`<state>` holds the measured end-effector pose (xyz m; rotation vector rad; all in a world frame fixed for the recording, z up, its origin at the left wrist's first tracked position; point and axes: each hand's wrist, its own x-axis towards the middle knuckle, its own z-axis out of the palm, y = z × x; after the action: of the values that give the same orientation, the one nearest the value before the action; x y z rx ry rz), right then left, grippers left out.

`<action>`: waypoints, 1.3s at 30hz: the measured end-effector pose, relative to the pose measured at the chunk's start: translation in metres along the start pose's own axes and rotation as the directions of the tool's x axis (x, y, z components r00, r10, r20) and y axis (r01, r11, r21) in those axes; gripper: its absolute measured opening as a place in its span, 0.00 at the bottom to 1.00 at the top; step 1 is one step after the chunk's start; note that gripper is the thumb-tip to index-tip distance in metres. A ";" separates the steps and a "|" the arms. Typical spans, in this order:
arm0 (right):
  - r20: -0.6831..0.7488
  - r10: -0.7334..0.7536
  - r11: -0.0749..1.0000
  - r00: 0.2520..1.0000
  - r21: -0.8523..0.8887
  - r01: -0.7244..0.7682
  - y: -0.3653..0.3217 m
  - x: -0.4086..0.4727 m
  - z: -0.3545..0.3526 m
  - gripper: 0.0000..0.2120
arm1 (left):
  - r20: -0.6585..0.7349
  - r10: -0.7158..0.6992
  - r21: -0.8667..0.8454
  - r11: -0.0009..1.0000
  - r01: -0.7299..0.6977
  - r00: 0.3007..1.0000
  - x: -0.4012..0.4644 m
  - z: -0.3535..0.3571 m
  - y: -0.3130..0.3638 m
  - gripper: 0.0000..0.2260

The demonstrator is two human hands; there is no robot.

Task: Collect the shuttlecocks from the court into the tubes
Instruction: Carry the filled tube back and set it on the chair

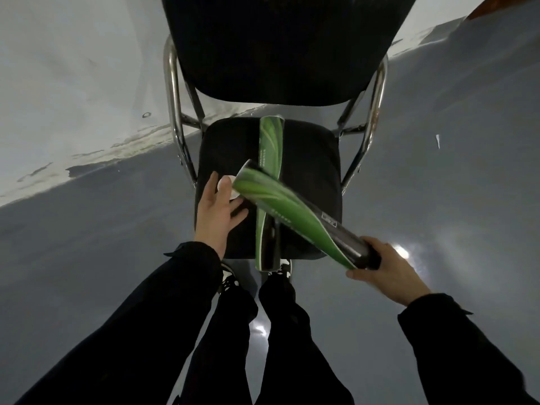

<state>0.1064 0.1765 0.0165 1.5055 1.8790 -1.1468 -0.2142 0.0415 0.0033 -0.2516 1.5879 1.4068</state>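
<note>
A green and black tube (295, 211) slants across a black chair seat (315, 159). My right hand (380, 270) grips its near dark end. Its far end points toward my left hand (217, 211), which hovers over the seat's left side and holds a small white round thing (233, 190) at that tube mouth; whether this is a cap or a shuttlecock cannot be told. A second green tube (270, 153) lies lengthwise on the seat, under the held one, its near end jutting past the seat's front edge.
The chair has a black backrest (277, 45) and chrome frame (172, 92). It stands on a glossy grey floor (438, 171) beside a worn white painted area (73, 83). My legs and shoes (229, 277) stand right before the seat.
</note>
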 end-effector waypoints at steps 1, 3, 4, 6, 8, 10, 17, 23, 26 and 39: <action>0.000 0.026 0.995 1.000 0.092 -0.026 0.007 0.001 0.006 0.37 | -0.005 -0.009 0.041 0.999 0.009 1.000 0.001 0.004 -0.001 0.28; -0.051 0.055 0.968 0.997 0.247 -0.041 0.015 0.004 0.020 0.34 | -0.006 -0.054 0.115 0.992 0.054 0.999 0.001 0.011 -0.008 0.25; -0.091 0.072 0.950 0.993 0.309 -0.041 0.017 0.007 0.027 0.32 | 0.005 -0.089 0.142 0.986 0.087 0.996 0.002 0.015 -0.015 0.21; -0.157 0.121 0.918 0.980 0.393 -0.050 0.016 0.012 0.039 0.29 | 0.033 -0.156 0.231 0.962 0.144 0.987 0.002 0.020 -0.030 0.13; -0.183 0.152 0.897 0.971 0.439 -0.058 0.010 0.021 0.049 0.27 | 0.033 -0.179 0.392 0.908 0.152 0.983 0.007 0.023 -0.049 0.16; -0.165 0.180 0.874 0.970 0.480 -0.081 0.005 0.034 0.059 0.26 | 0.046 -0.165 0.555 0.824 0.113 0.985 0.014 0.025 -0.068 0.22; -0.101 0.158 0.874 0.982 0.478 -0.091 -0.012 0.090 0.077 0.25 | -0.036 -0.126 0.790 0.604 0.105 0.991 0.040 0.031 -0.120 0.50; -0.151 0.208 0.866 0.966 0.488 -0.110 -0.024 0.124 0.092 0.41 | -0.013 -0.103 0.834 0.548 0.068 0.995 0.038 0.015 -0.133 0.38; -0.131 0.196 0.886 0.972 0.448 -0.118 -0.027 0.126 0.095 0.42 | 0.012 -0.106 0.806 0.590 0.053 0.994 0.012 -0.004 -0.130 0.38; -0.161 -0.006 0.512 0.987 0.847 0.141 -0.114 0.034 0.048 0.27 | 0.035 -0.049 0.858 0.513 -0.005 0.998 -0.073 -0.073 -0.107 0.36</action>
<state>-0.0184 0.1495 -0.0001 2.0296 1.4671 -2.3056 -0.1401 -0.0853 -0.0220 0.3765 2.0269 0.4296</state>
